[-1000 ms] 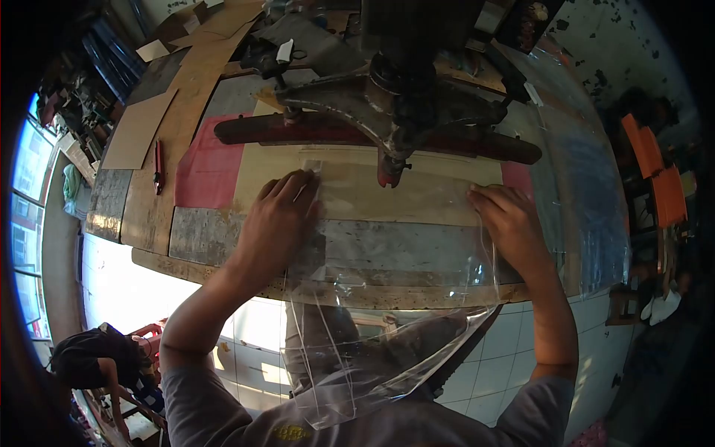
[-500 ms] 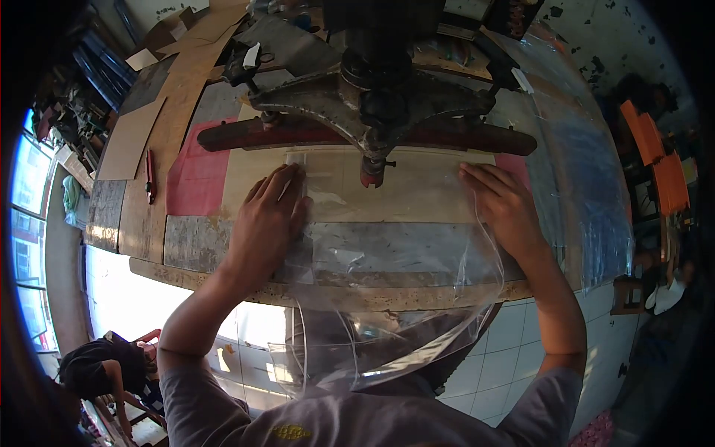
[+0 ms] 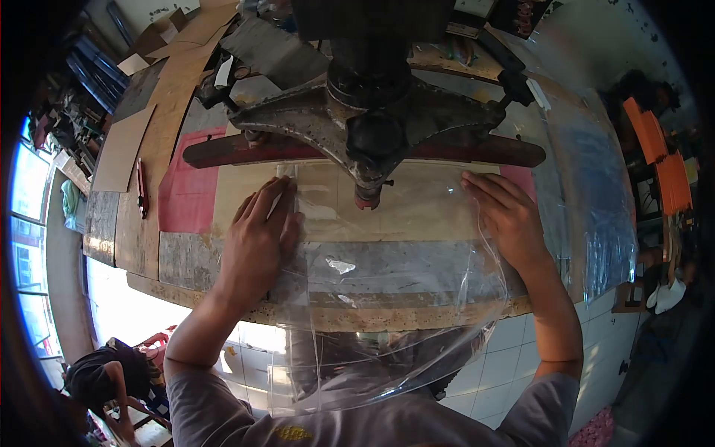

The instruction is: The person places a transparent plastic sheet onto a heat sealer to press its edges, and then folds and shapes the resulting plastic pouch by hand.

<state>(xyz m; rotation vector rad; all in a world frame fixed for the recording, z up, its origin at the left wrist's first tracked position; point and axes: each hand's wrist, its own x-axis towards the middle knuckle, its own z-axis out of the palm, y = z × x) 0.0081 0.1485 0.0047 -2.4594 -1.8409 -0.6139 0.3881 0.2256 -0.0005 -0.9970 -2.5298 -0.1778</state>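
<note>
A clear plastic sheet lies under my hands and drapes over the table's front edge toward my lap. My left hand rests on its left border, fingers stretched forward and thumb out to the side. On the right border lies my right hand, fingers extended and fingertips on the plastic. Just beyond both sets of fingertips runs the long dark-red bar of a press-like machine. The sheet's far edge lies close to the bar; whether it passes beneath is hard to see. Under the plastic is a tan board.
A red cutter knife and a cardboard piece lie on the left of the wooden table. Pink material shows beside the tan board. More clear plastic covers the right side. A person is at lower left.
The view has shifted, so the machine and table appear lower and nearer. The plastic's hanging part has changed shape slightly. Both hands stay on the sheet's borders.
</note>
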